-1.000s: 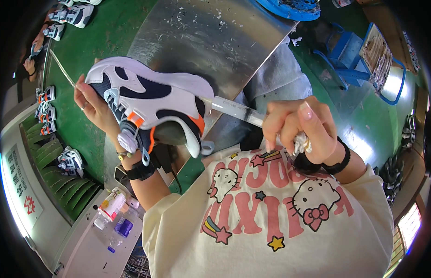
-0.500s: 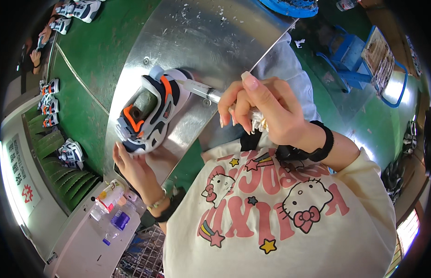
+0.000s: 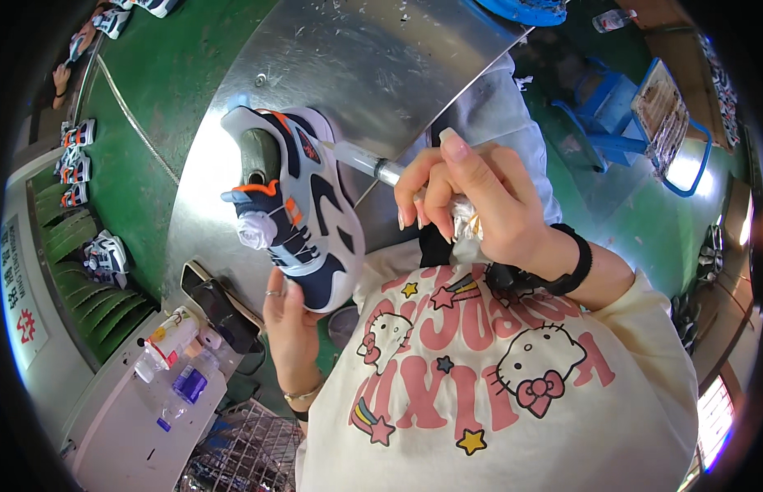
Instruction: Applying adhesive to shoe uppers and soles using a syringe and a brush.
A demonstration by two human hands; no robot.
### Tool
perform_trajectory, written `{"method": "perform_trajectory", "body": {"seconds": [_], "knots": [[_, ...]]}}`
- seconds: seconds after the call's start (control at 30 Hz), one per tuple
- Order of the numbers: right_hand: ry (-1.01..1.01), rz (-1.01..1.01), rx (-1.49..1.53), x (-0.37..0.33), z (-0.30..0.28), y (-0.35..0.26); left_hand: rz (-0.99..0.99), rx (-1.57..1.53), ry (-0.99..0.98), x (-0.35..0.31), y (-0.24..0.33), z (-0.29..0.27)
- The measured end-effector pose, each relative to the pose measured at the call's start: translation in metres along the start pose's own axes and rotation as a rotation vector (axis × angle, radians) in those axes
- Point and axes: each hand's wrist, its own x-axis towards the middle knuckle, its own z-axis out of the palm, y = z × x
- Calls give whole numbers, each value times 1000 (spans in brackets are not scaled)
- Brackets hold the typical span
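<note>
Sneaker (image 3: pixel 317 201) is held over a scratched metal table (image 3: pixel 340 66) above green floor (image 3: pixel 152 107); left hand (image 3: pixel 293 340) grasps its toe, right hand (image 3: pixel 488 197) curls around a clear syringe (image 3: pixel 361 158).

Metal table (image 3: pixel 349 90) (scratched) with pale flecks, white side table (image 3: pixel 123 447) with bottles (image 3: pixel 190 384)

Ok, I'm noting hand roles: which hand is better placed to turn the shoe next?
Probably the left hand: it's at the toe of the shoe; the right hand grips the syringe.
</note>
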Motion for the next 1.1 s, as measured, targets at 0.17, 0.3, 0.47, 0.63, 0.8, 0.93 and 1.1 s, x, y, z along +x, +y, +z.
{"method": "perform_trajectory", "body": {"seconds": [0.17, 0.3, 0.47, 0.63, 0.8, 0.93, 1.1], "knots": [[38, 14, 43, -8, -1, -8, 9, -114, -126, 13, -7, 26], [-6, 30, 53, -14, -8, -18, -40, -51, -272, 21, -1, 41], [-16, 60, 27, -18, -12, -35, -69, -80, -358, 31, -8, 42], [-24, 68, -23, -24, -14, -53, -112, -210, -408, 34, -11, 53], [88, 86, -143, -38, -15, -79, -270, -453, -519, 44, -6, 100], [138, 3, -197, -43, -20, -86, -201, -568, -677, 71, 0, 131], [191, -71, -243, -42, -23, -88, -118, -805, -739, 97, 2, 159]]}}
